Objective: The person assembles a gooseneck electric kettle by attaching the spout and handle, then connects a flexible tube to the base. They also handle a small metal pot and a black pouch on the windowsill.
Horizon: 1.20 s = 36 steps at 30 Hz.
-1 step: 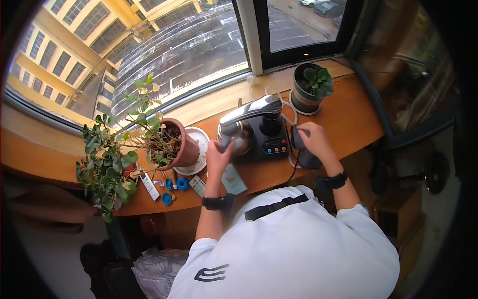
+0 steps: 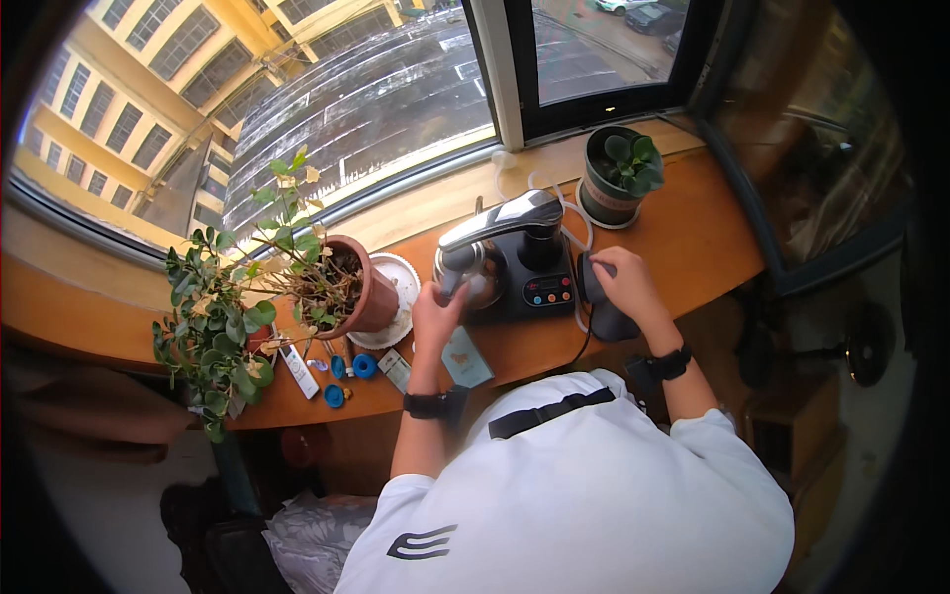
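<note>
My left hand (image 2: 435, 317) is closed round the grey handle of a kettle (image 2: 485, 285), which sits on a black electric base (image 2: 549, 262) with coloured buttons. A chrome arm (image 2: 505, 216) reaches over the kettle's top. To the right of the base, my right hand (image 2: 625, 282) pinches the upper edge of a dark, curved object (image 2: 609, 319); its exact kind is not clear. Part of the kettle is hidden behind my left hand and the arm.
A terracotta flowerpot (image 2: 374, 297) on a white saucer (image 2: 404, 282) stands left. A green potted plant (image 2: 612, 188) is back right. Near the front lie a white remote (image 2: 298, 371), blue round pieces (image 2: 364, 365) and a light blue card (image 2: 467, 358). Window frames (image 2: 505, 89) border the back.
</note>
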Available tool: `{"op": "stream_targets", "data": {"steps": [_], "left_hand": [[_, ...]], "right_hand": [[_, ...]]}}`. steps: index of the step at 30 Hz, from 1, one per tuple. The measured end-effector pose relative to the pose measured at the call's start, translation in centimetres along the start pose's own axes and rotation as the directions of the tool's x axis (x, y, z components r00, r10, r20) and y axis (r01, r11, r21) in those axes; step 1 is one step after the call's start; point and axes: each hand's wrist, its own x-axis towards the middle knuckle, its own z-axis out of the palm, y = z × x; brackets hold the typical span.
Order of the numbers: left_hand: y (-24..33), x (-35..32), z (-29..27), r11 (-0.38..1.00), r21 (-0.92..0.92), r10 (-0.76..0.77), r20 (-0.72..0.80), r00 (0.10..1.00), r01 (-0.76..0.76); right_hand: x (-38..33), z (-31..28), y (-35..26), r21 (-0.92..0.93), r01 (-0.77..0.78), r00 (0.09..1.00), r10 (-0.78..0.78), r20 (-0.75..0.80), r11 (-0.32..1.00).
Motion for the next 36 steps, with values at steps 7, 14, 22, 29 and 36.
{"op": "stream_targets", "data": {"steps": [7,14,22,29,36], "left_hand": [[-3.0,-0.8,2.5,0.919,-0.285,0.225,-0.192,0.955,-0.273],[-3.6,-3.9,0.5,0.843,-0.516,0.07,-0.18,0.981,-0.155],[-1.4,-7.9,-1.4,0.897,-0.303,0.332,-0.018,0.943,-0.321],[1.9,-6.8,2.5,0.864,-0.315,0.46,0.177,0.87,-0.393],[1.8,-4.3,6.5,0.809,-0.38,0.548,0.209,0.81,-0.449]], "right_hand": [[-0.4,0.1,-7.9,0.038,0.23,0.956,-0.233,0.18,0.972],[0.4,1.5,-9.4,0.009,0.297,0.934,-0.293,0.203,0.955],[-0.9,-2.1,-5.7,-0.026,0.12,0.987,-0.116,0.115,0.992],[-3.2,-3.9,-5.9,0.024,0.091,0.996,-0.091,0.002,0.996],[-3.1,1.3,-6.1,-0.206,0.41,0.911,-0.39,0.132,0.889]]}}
